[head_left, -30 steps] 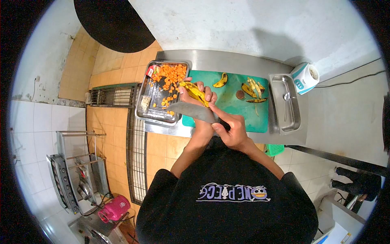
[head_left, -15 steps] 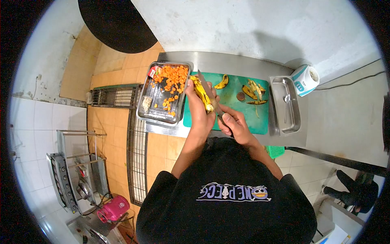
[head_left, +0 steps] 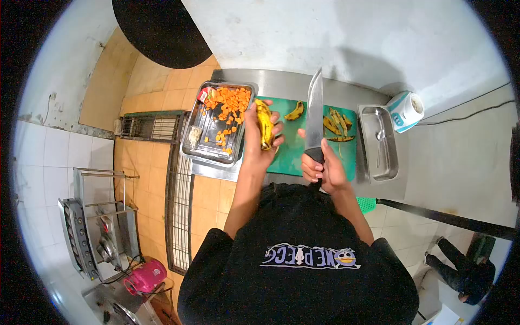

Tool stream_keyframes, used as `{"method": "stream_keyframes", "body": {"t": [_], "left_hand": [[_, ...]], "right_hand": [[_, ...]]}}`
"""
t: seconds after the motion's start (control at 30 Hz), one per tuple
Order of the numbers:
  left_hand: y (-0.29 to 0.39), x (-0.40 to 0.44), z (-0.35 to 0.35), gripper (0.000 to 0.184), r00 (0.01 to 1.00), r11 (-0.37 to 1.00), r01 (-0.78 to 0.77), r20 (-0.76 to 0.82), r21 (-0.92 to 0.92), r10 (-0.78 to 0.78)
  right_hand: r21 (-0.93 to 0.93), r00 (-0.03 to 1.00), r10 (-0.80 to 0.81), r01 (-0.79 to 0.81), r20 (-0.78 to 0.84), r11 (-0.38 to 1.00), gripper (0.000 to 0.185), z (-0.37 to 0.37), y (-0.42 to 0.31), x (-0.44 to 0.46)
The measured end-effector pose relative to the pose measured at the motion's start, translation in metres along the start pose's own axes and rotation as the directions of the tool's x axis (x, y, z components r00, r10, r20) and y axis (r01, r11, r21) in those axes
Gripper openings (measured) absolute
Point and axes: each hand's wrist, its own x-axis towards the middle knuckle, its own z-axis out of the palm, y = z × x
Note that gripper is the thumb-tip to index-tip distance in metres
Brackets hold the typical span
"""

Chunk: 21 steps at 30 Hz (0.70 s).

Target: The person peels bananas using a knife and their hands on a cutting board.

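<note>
My left hand (head_left: 253, 142) is closed round a spotted yellow banana (head_left: 264, 125), possibly a plantain, held upright above the left part of the green cutting board (head_left: 287, 158). A large kitchen knife (head_left: 313, 111) stands nearly upright in my right hand (head_left: 331, 172), its black handle in the grip and its blade pointing away from me. The blade is apart from the banana. Another banana (head_left: 294, 110) lies at the back of the board. Several dark-spotted peel strips (head_left: 337, 123) lie on the board's right, partly behind the blade.
Left of the board is a metal tray (head_left: 190, 149) with sliced carrots (head_left: 234, 97), a red packet (head_left: 204, 96) and a small pale heap (head_left: 195, 135). On the right sit a steel basin (head_left: 385, 168) with spoons and a paper roll (head_left: 407, 111). Another person (head_left: 463, 268) is at lower right.
The knife has come away from the banana, moved right and swung upright. My left hand still holds the banana, now turned more upright.
</note>
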Motion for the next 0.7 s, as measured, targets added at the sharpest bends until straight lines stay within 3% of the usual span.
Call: {"method": "stream_keyframes", "body": {"t": [0.03,0.1,0.17,0.2,0.23,0.3,0.33,0.43,0.6,0.63,0.67,0.7], "left_hand": [[0.001,0.001,0.0,0.037,1.0,1.0,-0.001,0.001,-0.001,0.001],[0.0,0.002,-0.001,0.037,0.989,0.991,-0.132,-0.07,-0.016,0.131],[-0.002,0.001,0.001,0.037,0.983,0.988,-0.154,-0.105,-0.007,0.153],[-0.004,0.0,0.005,0.037,0.975,0.984,-0.18,-0.135,-0.01,0.177],[-0.005,0.0,0.007,0.036,0.966,0.979,-0.206,-0.166,-0.012,0.201],[-0.007,-0.001,0.005,0.036,0.968,0.979,-0.201,-0.16,-0.021,0.195],[-0.008,-0.001,0.004,0.036,0.97,0.98,-0.195,-0.156,-0.028,0.189],[-0.008,-0.002,0.002,0.035,0.971,0.979,-0.201,-0.14,-0.038,0.193],[-0.009,-0.001,0.0,0.036,0.974,0.98,-0.195,-0.129,-0.04,0.188],[-0.009,0.0,-0.003,0.037,0.976,0.981,-0.188,-0.117,-0.042,0.182],[-0.009,-0.001,-0.005,0.036,0.978,0.982,-0.184,-0.108,-0.038,0.179],[-0.008,-0.002,-0.004,0.036,0.979,0.983,-0.178,-0.107,-0.037,0.174]], "right_hand": [[-0.141,0.998,-0.067,0.067,0.004,0.988,0.069,-0.002,-0.004,-0.002],[-0.227,0.996,-0.073,0.082,0.046,0.97,0.066,-0.001,-0.004,-0.005],[-0.426,0.989,-0.054,0.108,0.135,0.898,0.065,0.001,0.002,-0.001],[-0.439,0.988,-0.013,0.08,0.153,0.895,0.077,0.0,0.006,0.002],[-0.44,0.988,-0.013,0.08,0.154,0.894,0.077,-0.001,0.009,0.003],[0.005,0.952,0.072,-0.077,0.296,0.997,0.074,0.0,0.012,0.002],[0.123,0.941,0.079,-0.126,0.33,0.984,0.07,-0.003,0.013,0.002],[0.242,0.953,0.064,-0.141,0.297,0.96,0.067,-0.01,0.014,0.0],[0.164,0.945,0.008,-0.065,0.327,0.984,0.068,-0.012,0.013,0.002],[-0.182,0.985,-0.084,0.11,0.149,0.977,0.066,-0.011,0.013,0.004],[-0.526,0.973,-0.232,0.202,0.009,0.826,0.065,-0.011,0.013,0.006],[-0.524,0.972,-0.235,0.202,0.004,0.827,0.065,-0.012,0.013,0.008]]}}
